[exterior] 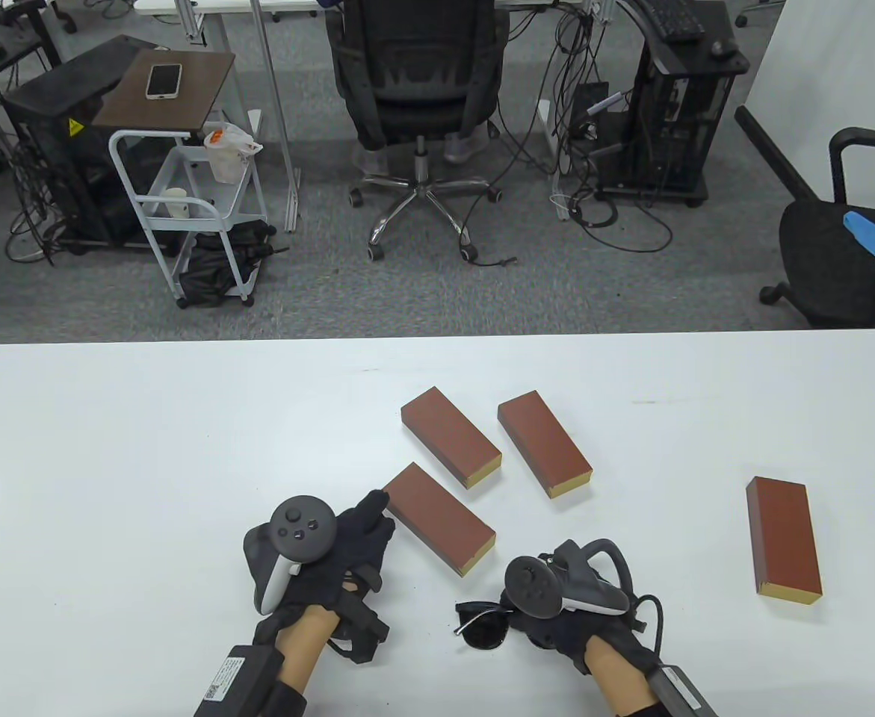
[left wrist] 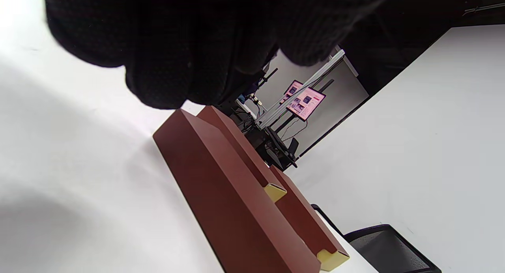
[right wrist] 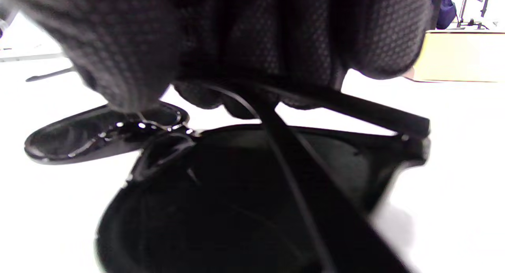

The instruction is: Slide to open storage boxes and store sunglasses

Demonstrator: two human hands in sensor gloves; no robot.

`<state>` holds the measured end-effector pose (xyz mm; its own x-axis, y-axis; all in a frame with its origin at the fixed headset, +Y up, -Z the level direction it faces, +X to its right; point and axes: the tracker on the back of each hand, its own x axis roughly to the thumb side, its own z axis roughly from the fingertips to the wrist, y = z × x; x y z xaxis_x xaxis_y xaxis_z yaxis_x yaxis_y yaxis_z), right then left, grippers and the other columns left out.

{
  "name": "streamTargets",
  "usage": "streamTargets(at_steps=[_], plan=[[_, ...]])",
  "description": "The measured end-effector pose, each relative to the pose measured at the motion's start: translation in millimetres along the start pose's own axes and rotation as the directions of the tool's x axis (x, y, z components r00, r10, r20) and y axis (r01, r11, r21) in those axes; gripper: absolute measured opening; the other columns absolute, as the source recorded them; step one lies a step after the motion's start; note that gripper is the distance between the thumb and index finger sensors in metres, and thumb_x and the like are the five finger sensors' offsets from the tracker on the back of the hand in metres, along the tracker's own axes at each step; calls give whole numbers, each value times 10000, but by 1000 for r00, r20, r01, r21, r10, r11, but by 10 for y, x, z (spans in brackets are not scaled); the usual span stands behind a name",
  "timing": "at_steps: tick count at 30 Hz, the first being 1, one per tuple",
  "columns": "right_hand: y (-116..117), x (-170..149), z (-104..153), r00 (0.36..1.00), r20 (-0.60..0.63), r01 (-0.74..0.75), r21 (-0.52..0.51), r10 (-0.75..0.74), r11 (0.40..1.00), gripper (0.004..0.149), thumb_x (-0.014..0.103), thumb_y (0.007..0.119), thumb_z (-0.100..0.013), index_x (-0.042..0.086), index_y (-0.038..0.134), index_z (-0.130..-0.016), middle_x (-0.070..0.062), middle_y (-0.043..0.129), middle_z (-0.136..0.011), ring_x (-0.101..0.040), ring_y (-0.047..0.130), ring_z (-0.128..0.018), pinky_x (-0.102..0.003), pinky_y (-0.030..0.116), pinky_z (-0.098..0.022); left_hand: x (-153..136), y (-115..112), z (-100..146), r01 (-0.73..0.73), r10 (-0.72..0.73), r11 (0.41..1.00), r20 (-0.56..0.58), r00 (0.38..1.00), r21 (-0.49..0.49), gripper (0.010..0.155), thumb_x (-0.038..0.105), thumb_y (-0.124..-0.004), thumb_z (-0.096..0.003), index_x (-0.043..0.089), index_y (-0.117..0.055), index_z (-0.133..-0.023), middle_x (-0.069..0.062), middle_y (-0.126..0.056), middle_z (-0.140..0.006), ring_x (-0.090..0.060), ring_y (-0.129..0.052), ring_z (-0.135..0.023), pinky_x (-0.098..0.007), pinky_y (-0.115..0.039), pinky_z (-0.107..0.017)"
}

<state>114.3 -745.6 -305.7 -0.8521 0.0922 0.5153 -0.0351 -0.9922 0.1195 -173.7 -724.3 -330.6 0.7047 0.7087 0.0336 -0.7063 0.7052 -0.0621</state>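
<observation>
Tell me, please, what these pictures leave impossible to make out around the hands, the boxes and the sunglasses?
- Table view: the right hand and its tracker cover part of the sunglasses, so its grip is hidden.
- Right wrist view: the sunglasses are blurred and cut off at the bottom edge.
- Left wrist view: glove fingers block the nearest box's far end; contact is unclear.
- All boxes: contents unseen.
</observation>
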Motion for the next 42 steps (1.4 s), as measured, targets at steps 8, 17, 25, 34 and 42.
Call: streamTargets(at_steps=[8,17,25,34,42], plan=[[-263,-385,202,972,-152,151,-182,-179,972,468,500,860,-285,249,911,-676,-70,974,-691,-319,917,-668,-489,783,-527,32,53,10,53,-53,998,7,999,34,590,444,-782,-465,223,-754,-1011,-127,-881,-975,-383,-920,-816,-586,-755,-559],[-471,-951,395,898,-409,-12,-395,-164,919,585,545,837,-282,215,836,-764,-124,873,-824,-393,806,-782,-545,710,-573,107,-10,20,106,-107,994,41,993,16,670,549,-765,-448,242,-707,-1041,-136,-815,-1026,-396,-851,-881,-598,-718,-598],[-471,-1553,574,749,-660,-173,-264,-47,949,713,639,815,-250,253,739,-845,-102,761,-936,-379,717,-875,-554,642,-636,124,-32,30,148,-147,989,70,987,-7,789,682,-735,-404,244,-680,-1058,-116,-792,-1054,-409,-819,-912,-608,-699,-619],[-166,-2089,850,546,-834,-199,-34,82,979,856,700,832,-206,306,585,-926,-76,568,-1050,-361,595,-956,-584,538,-693,101,2,29,137,-137,990,59,989,-7,805,709,-721,-396,260,-668,-1062,-103,-790,-1056,-408,-809,-919,-608,-693,-626],[-3,-2376,1092,382,-915,-110,97,132,989,975,751,821,-190,387,358,-967,-74,326,-1115,-410,441,-1009,-627,466,-711,104,17,34,120,-122,992,74,990,29,787,694,-721,-402,257,-674,-1055,-94,-802,-1046,-403,-821,-909,-606,-696,-622]])
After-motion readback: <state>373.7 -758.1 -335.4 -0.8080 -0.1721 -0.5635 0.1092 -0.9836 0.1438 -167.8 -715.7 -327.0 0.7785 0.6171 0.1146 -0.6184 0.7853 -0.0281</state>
